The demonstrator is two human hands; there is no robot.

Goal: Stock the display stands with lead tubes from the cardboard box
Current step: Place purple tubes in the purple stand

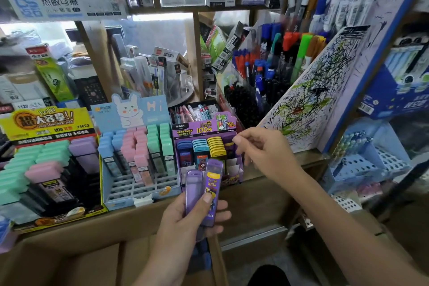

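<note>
Left hand (185, 213) grip clamped on two purple lead tubes (212, 183). Right hand (262, 151) over purple display stand (204, 126), blurred; grip state unclear.

L hand (185, 213) & R hand (262, 153) bare (forearms too).

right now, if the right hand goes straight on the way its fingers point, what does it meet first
Probably the purple stand, at its rightmost row just past the right hand; depth is unclear.
</note>
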